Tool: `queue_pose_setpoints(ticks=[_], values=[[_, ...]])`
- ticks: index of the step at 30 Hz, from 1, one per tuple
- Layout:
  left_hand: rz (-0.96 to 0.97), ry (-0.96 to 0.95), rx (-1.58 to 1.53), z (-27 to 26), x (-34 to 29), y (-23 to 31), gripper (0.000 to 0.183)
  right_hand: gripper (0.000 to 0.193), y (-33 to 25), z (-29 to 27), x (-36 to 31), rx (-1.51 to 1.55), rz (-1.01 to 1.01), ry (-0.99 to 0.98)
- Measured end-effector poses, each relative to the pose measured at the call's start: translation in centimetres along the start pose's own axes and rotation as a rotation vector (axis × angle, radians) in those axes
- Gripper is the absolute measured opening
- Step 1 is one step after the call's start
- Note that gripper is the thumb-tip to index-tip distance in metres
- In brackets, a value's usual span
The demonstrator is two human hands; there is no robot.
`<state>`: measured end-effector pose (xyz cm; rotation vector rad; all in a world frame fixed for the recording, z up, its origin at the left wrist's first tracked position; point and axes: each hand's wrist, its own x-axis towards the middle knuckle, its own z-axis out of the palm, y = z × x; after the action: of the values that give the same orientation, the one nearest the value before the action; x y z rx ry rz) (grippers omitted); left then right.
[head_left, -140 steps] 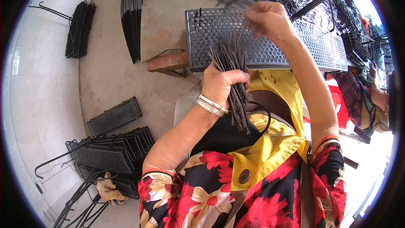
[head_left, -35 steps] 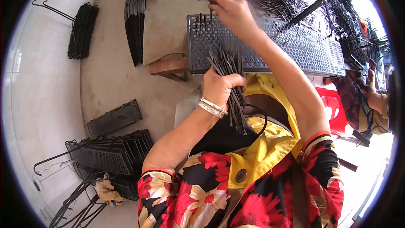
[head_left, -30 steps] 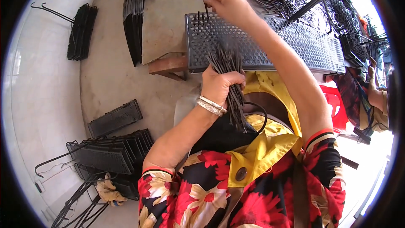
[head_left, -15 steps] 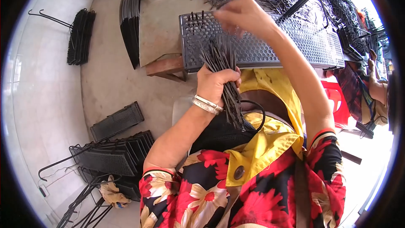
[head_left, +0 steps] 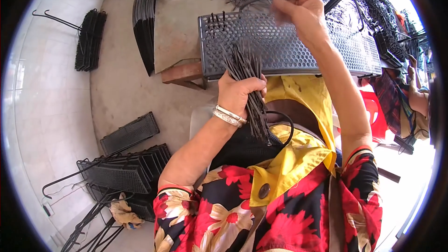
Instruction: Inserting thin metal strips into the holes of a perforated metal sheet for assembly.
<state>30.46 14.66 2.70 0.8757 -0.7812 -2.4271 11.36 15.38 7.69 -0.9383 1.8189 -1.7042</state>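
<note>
Rod bundle (head_left: 247,84) in left hand (head_left: 239,94)

The scene is bright with daylight. The strongest light comes from about 3 to 4 o'clock, where the view is washed out nearly to white. The pale floor (head_left: 42,107) at 9 o'clock also glares a little. Shadows are soft. The right hand (head_left: 298,11) is blurred by motion – the left hand (head_left: 238,95) is sharp. Straight edges bend near the rim, and a black border closes the round picture.
</note>
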Motion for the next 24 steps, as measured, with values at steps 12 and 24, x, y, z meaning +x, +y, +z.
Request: queue_pose_setpoints(ticks=[12, 24], values=[[-0.019, 0.023, -0.015, 0.0, 0.1, 0.2, 0.024, 0.016, 3.8, 5.7, 2.4, -0.298, -0.398, 0.043], [-0.013, -0.005, -0.04, -0.3, 0.3, 0.0, 0.023, 0.023, 0.0, 4.4, 0.0, -0.666, -0.188, -0.375]])
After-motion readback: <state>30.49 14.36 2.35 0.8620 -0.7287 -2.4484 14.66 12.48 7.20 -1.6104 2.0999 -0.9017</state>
